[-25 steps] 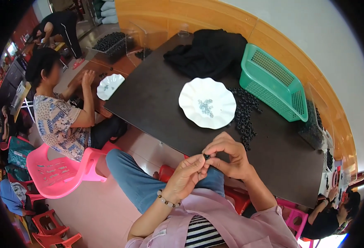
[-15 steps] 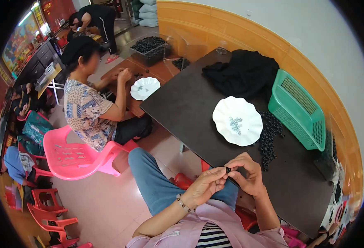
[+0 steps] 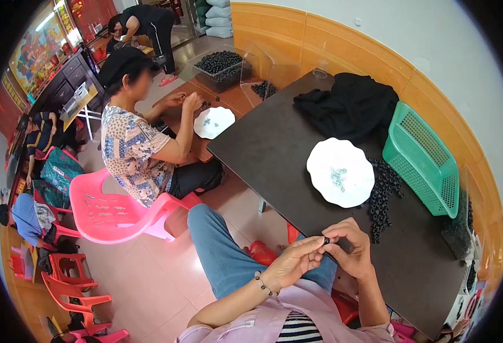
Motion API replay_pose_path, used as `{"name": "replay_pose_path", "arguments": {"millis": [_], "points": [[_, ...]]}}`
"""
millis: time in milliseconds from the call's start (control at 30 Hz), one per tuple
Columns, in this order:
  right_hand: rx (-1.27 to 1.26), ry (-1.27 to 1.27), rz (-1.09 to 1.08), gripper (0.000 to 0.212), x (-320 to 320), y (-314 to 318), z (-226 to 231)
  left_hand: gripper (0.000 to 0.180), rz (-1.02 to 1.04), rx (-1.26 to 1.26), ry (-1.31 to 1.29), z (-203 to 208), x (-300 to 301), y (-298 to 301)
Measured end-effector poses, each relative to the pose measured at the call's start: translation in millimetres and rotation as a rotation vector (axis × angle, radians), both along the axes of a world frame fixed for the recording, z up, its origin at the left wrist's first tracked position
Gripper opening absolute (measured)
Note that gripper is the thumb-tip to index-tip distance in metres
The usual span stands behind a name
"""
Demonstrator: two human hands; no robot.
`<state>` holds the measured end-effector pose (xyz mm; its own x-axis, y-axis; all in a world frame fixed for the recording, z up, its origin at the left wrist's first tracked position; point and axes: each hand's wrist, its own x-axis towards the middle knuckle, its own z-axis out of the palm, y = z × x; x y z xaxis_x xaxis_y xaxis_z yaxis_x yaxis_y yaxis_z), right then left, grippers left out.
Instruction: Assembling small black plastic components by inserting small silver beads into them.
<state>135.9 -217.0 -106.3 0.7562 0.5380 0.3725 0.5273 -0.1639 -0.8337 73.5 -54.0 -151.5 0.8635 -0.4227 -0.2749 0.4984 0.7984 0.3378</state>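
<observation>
My left hand and my right hand meet over my lap at the table's near edge. Between their fingertips they pinch one small black round piece, mostly covered by the fingers. Just beyond, on the dark table, lies a heap of small black ring-shaped pieces. Beside that heap stands a white scalloped plate. Greenish-grey specks mark the plate's middle; whether they are loose bits or a printed pattern I cannot tell.
A green plastic basket and a black cloth lie along the wall side. To the left, a co-worker handles small pieces near another white plate and a clear bin of black pieces. A pink chair stands behind.
The whole view has shifted slightly, so everything sits a little further right and lower. My hands keep pinching the small black piece with almost the same grip.
</observation>
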Motion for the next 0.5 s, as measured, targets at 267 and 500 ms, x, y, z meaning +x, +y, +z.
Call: {"name": "replay_pose_path", "arguments": {"millis": [267,500], "points": [[-0.071,-0.063,0.011,0.024,1.2,-10.8,0.2,0.017,0.032,0.04,-0.038,-5.7,-2.0,4.5],[-0.13,0.184,-0.24,0.02,-19.1,-72.0,-1.1,0.024,-0.015,0.049,0.128,-4.9,6.8,0.3]]}}
